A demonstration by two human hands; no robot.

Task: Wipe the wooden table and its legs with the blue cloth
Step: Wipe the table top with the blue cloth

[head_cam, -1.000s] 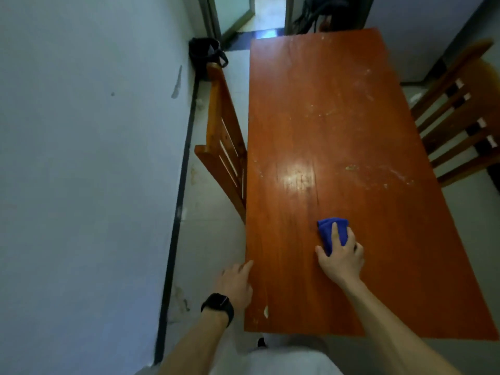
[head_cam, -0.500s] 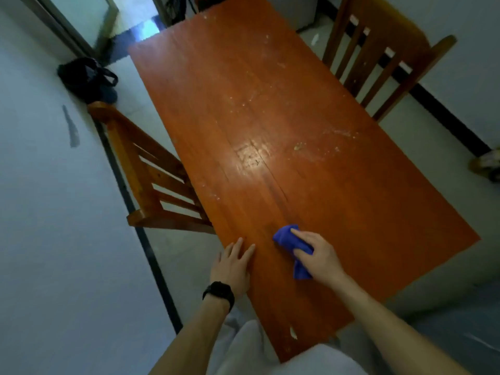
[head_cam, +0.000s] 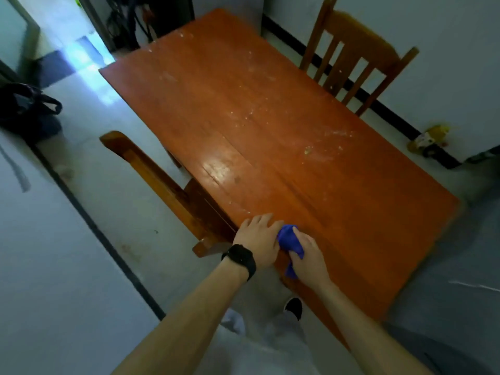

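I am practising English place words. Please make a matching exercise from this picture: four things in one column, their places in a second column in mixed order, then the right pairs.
Things
1. blue cloth
2. black watch
3. black bag
4. slatted chair

Places
a. on the floor, far left
b. on the wrist of the left hand
c. beside the right edge of the table
d. gripped by the right hand, on the table

Pairs: 1-d, 2-b, 3-a, 4-c
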